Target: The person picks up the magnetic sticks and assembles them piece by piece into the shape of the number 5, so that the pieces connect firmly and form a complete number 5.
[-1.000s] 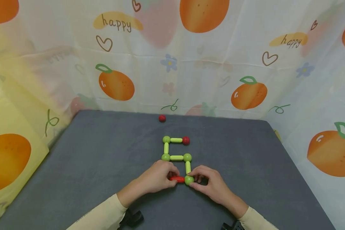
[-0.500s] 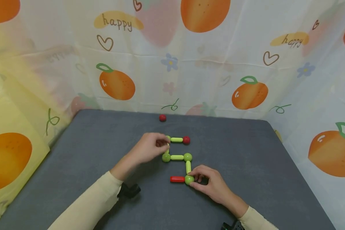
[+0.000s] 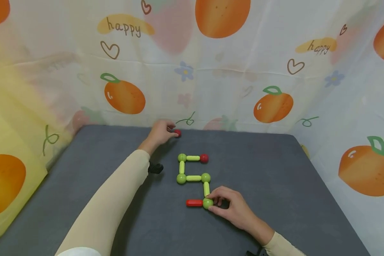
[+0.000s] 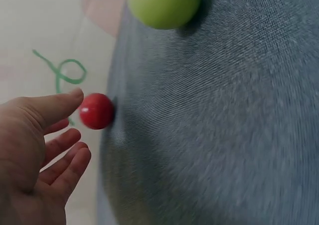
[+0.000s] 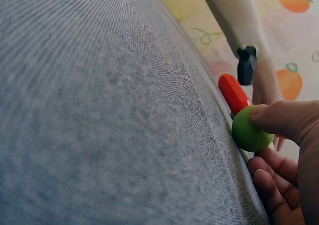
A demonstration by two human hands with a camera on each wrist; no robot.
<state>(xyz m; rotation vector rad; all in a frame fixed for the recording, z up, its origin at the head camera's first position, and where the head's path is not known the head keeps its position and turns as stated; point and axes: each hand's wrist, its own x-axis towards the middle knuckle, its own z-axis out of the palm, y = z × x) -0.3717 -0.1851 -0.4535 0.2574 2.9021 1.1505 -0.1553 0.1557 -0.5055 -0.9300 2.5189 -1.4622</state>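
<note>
At the back of the table my left hand (image 3: 160, 133) is beside a loose red ball (image 3: 178, 133). In the left wrist view its thumb tip lies at the near side of the red ball (image 4: 97, 111), fingers parted and not round it. My right hand (image 3: 238, 210) pinches the lower-right green ball (image 3: 207, 203) between thumb and fingers. A red stick (image 5: 233, 93) projects from that green ball (image 5: 249, 130). Light-green sticks (image 3: 193, 178) and green balls join it in a zigzag figure flat on the table, with another red ball (image 3: 204, 158) at its upper right end.
The dark grey table (image 3: 259, 170) meets a fruit-printed curtain (image 3: 217, 81) right behind the loose ball. My left forearm sleeve (image 3: 110, 199) stretches across the table's left side, with a black wrist device (image 3: 155, 168) close to the figure.
My left hand has left the red stick, passed over the figure's upper left and reached the loose red ball at the back. The right hand has kept hold of the green ball.
</note>
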